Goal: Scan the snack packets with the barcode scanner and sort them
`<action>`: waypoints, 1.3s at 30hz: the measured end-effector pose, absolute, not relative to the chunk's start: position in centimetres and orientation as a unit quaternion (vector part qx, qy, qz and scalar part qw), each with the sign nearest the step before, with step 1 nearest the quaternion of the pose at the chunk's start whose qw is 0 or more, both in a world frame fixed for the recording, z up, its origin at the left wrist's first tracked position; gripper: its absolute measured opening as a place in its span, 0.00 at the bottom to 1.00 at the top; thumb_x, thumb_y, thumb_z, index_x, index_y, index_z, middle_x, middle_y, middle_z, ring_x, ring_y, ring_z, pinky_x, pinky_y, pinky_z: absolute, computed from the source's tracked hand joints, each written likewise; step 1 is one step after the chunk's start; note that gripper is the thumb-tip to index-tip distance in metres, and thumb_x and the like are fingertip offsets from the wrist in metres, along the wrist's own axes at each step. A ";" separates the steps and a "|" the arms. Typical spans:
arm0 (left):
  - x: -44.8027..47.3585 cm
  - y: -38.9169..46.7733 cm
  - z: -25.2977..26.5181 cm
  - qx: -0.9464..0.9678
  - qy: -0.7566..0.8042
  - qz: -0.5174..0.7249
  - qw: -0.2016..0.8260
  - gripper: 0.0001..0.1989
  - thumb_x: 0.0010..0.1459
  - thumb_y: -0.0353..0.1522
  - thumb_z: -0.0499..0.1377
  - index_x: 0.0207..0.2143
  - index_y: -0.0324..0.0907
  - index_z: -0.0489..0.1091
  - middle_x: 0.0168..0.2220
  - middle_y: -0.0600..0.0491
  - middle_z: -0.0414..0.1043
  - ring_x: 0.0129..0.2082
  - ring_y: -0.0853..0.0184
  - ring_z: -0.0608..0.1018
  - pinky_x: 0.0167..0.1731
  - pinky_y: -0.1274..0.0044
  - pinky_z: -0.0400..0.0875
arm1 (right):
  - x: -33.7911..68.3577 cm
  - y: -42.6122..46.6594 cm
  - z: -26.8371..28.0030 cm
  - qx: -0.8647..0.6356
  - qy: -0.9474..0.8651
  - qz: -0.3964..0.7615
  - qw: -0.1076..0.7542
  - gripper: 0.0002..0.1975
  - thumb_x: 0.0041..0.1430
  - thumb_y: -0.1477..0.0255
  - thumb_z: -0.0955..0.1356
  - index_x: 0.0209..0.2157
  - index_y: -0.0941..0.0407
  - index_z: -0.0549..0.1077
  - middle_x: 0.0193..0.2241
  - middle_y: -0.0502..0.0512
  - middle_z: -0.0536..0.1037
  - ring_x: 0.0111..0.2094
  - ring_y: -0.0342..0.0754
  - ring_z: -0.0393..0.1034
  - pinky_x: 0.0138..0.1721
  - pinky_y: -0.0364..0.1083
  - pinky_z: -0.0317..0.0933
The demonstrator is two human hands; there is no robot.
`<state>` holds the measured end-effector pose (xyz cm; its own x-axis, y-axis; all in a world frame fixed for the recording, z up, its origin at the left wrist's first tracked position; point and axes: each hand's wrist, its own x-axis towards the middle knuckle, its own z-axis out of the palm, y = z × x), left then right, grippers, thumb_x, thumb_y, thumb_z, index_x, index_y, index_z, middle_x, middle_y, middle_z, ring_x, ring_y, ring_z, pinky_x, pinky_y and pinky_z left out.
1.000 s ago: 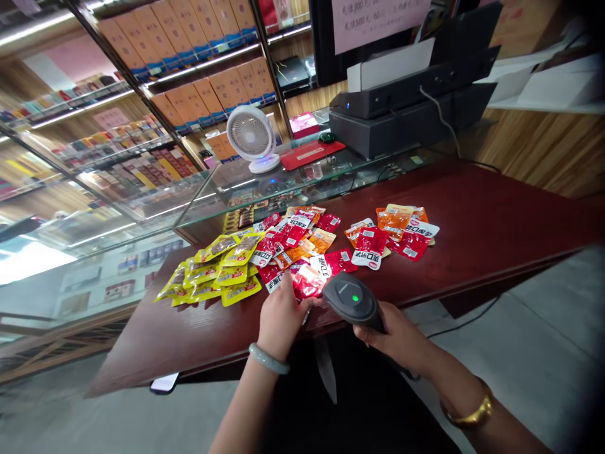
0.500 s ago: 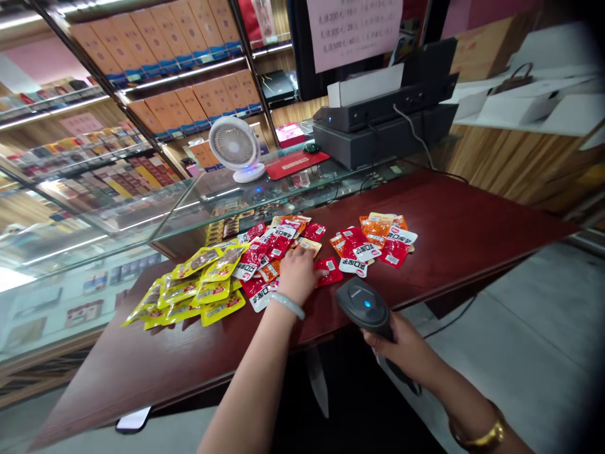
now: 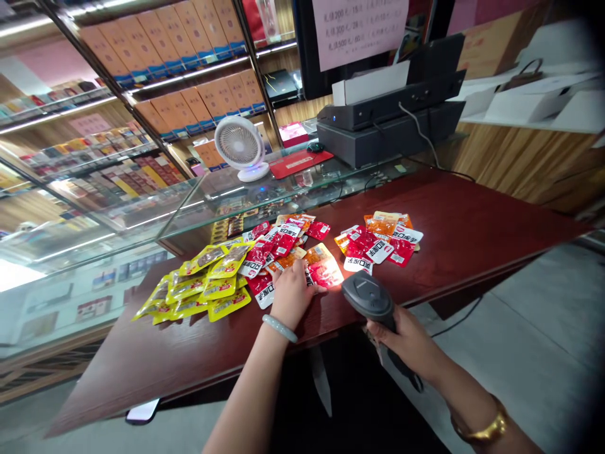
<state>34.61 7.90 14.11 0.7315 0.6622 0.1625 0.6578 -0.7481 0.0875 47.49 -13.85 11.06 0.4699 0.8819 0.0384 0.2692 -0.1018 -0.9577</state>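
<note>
**Snack packet (image 3: 326, 266) lit by a scanner (image 3: 367, 294), left hand (image 3: 290, 294) at its edge**

Shelving (image 3: 127, 108) with rows of orange boxes (image 3: 203, 31) fills the back left. In front, a dark red table (image 3: 463, 221) stretches across the view, a glass counter (image 3: 203, 205) running along its far side. On the counter stand a dark grey machine (image 3: 392, 129) and, further left, a white fan (image 3: 240, 145); a red mat (image 3: 302, 162) lies between them.

Three lots of packets lie on the table: a heap of yellow packets (image 3: 203, 284) at the left, a mixed pile (image 3: 283, 239) of red, orange and white ones touching it, and a smaller group (image 3: 385, 243) in similar colours to the right. The lit packet lies between the mixed pile and the smaller group, its lower part washed out by glare.

The right hand (image 3: 404, 340) is closed firmly round the scanner's handle, the scanner's head turned toward the lit packet. The left hand has its fingers partly curled at that packet's left side, thumb apart along the lower edge; whether it pinches the packet or only rests against it, I cannot tell.

Smallest are a gold bangle (image 3: 489, 431) on the right wrist and a pale bangle (image 3: 280, 328) on the left.
</note>
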 end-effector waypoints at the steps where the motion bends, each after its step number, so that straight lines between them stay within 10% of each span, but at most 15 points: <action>1: 34.4 7.9 14.2 0.929 0.356 0.096 0.020 0.24 0.57 0.46 0.63 0.47 0.38 0.64 0.37 0.44 0.77 0.43 0.52 0.79 0.50 0.64 0.62 | 47.5 -13.8 11.1 -0.679 -0.423 0.296 0.521 0.18 0.61 0.55 0.68 0.35 0.57 0.73 0.23 0.50 0.75 0.25 0.48 0.70 0.29 0.46 0.67; 11: 42.3 9.2 15.0 0.850 0.321 0.248 0.335 0.28 0.54 0.37 0.67 0.53 0.40 0.62 0.48 0.43 0.74 0.46 0.60 0.78 0.45 0.71 0.70 | 47.8 -13.5 10.6 -0.705 -0.415 0.262 0.512 0.20 0.58 0.54 0.69 0.40 0.56 0.76 0.34 0.57 0.83 0.36 0.57 0.77 0.40 0.51 0.71; 25: 38.6 12.5 15.2 0.940 0.333 0.064 -0.041 0.26 0.52 0.49 0.64 0.45 0.40 0.70 0.53 0.39 0.69 0.55 0.48 0.68 0.55 0.60 0.59 | 48.0 -13.9 10.6 -0.686 -0.426 0.268 0.526 0.21 0.59 0.56 0.70 0.46 0.57 0.76 0.38 0.59 0.83 0.41 0.59 0.77 0.47 0.54 0.70; 39: 37.4 11.7 16.3 0.927 0.295 0.130 0.191 0.12 0.59 0.37 0.60 0.45 0.47 0.76 0.41 0.51 0.81 0.42 0.60 0.79 0.55 0.65 0.64 | 47.9 -12.3 13.3 -0.679 -0.455 0.241 0.523 0.21 0.58 0.55 0.70 0.45 0.56 0.76 0.38 0.59 0.83 0.41 0.59 0.78 0.45 0.52 0.70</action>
<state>37.44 11.74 16.31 0.7924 0.5966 0.1276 0.4974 -0.7529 0.4310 47.88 -12.25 13.32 0.4694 0.8703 0.1491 0.3658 -0.0380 -0.9299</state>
